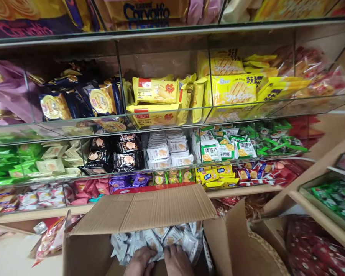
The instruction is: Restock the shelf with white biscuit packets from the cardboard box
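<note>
An open cardboard box (143,209) stands at the bottom centre with its flaps spread. Inside it lie many small white wrapped packets (172,234). My left hand (140,260) reaches into the box, its curled fingers on the packets at the near side. Close beside it, my right hand (176,261) also has bent fingers pressed down among the packets. Fingertips of both hands are partly hidden by the wrappers, so what they grip, if anything, cannot be made out.
Behind the box rise glass-fronted shelves (166,131). They hold yellow packs (155,91), black packs (126,160), stacked white packets (158,152) and green-and-white packets (209,151). To the right are a woven basket rim (268,253) and red bags (313,245).
</note>
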Demonstrator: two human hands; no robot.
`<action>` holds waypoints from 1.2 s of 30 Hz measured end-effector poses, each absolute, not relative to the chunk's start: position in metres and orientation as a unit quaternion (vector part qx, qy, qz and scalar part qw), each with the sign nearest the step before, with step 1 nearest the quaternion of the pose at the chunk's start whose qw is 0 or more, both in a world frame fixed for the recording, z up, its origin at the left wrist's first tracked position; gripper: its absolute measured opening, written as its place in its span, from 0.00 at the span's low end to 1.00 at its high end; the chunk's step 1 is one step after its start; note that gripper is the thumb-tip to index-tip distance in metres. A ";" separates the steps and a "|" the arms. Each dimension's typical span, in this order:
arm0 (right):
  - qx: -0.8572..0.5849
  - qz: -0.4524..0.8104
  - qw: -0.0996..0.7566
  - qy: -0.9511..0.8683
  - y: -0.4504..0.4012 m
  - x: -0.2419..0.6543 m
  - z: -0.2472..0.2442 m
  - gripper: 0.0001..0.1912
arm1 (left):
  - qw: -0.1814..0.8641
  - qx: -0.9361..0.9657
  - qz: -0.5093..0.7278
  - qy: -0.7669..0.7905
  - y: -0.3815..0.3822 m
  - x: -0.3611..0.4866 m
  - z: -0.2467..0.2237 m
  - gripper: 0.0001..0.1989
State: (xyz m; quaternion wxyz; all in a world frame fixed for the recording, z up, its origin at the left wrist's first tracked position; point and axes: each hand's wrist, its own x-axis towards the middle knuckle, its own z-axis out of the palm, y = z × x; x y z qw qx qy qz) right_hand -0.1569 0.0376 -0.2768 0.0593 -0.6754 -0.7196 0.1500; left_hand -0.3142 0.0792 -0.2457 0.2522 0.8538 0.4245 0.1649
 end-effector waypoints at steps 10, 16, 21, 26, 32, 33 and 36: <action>-0.522 0.568 0.333 -0.543 0.013 -0.140 -0.188 0.17 | 0.575 0.487 0.366 0.546 0.047 -0.295 -0.147 0.13; -0.478 0.584 0.378 -0.536 0.005 -0.121 -0.139 0.13 | 0.698 0.406 0.365 0.463 0.046 -0.278 -0.111 0.14; -0.485 0.574 0.421 -0.507 0.004 -0.114 -0.122 0.14 | 0.737 0.355 0.388 0.425 0.049 -0.270 -0.104 0.13; -0.519 0.418 0.472 -0.577 0.006 -0.107 -0.117 0.08 | 0.770 0.286 0.430 0.373 0.047 -0.264 -0.099 0.12; -0.438 0.055 0.469 -0.765 0.001 -0.102 -0.111 0.25 | 0.809 0.255 0.449 0.280 0.035 -0.265 -0.086 0.18; -0.439 0.074 0.472 -0.761 -0.001 -0.103 -0.112 0.25 | 0.811 0.250 0.451 0.277 0.033 -0.266 -0.086 0.19; -0.478 0.212 0.521 -0.675 -0.007 -0.109 -0.115 0.21 | 0.809 0.246 0.458 0.273 0.029 -0.267 -0.087 0.23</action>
